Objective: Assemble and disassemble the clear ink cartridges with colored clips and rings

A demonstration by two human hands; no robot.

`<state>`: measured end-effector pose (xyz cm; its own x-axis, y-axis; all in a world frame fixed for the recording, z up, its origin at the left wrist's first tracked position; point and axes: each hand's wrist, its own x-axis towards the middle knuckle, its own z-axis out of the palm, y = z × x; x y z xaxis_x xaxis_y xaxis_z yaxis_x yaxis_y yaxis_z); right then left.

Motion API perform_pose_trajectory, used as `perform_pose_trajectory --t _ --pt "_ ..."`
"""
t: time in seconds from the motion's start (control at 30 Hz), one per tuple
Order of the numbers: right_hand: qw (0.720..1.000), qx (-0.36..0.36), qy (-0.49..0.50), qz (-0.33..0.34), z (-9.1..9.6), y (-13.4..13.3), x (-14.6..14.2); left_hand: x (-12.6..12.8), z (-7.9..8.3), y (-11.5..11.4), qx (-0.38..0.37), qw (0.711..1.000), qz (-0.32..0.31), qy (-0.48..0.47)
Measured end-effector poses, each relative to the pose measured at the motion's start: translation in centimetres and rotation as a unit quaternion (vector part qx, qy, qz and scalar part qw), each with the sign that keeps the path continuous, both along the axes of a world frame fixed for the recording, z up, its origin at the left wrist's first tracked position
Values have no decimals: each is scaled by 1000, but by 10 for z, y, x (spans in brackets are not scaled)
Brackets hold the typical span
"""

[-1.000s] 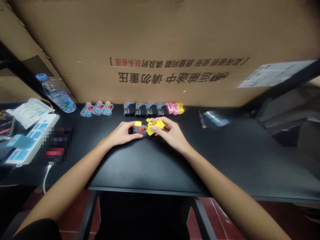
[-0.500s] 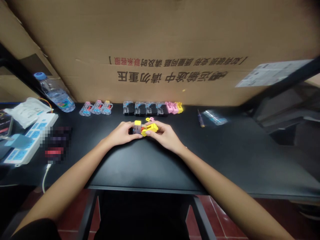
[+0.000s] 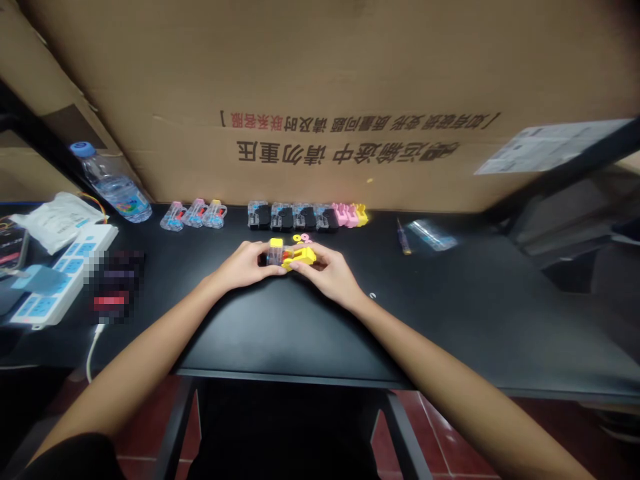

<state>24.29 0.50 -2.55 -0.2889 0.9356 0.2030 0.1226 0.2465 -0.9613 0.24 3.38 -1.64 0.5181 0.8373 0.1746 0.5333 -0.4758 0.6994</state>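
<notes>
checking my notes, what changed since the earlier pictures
The right hand moved the yellow part left, up to the clear yellow-topped piece in the left hand. A small pale piece now shows by the right wrist. Both hands kept hold; the bottle stayed put.

Black table (image 3: 300,333), shiny with light — brown cardboard (image 3: 350,67) standing right behind — red floor tiles (image 3: 450,433) below.

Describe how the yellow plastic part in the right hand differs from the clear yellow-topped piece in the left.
Look: the yellow plastic part appears opaque and yellow; the clear yellow-topped piece has a see-through body under its yellow top.
Grip: the right hand holds the yellow plastic part, the left hand the clear yellow-topped piece.
Shared: both show yellow and are held close together; whether they touch is unclear.
</notes>
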Motion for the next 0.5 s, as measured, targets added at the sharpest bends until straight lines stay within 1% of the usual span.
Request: perform_pose_trajectory --t 0.5 --pt "999 11 -31 -15 0 1 0 0 2 0 -17 1000 1 1"
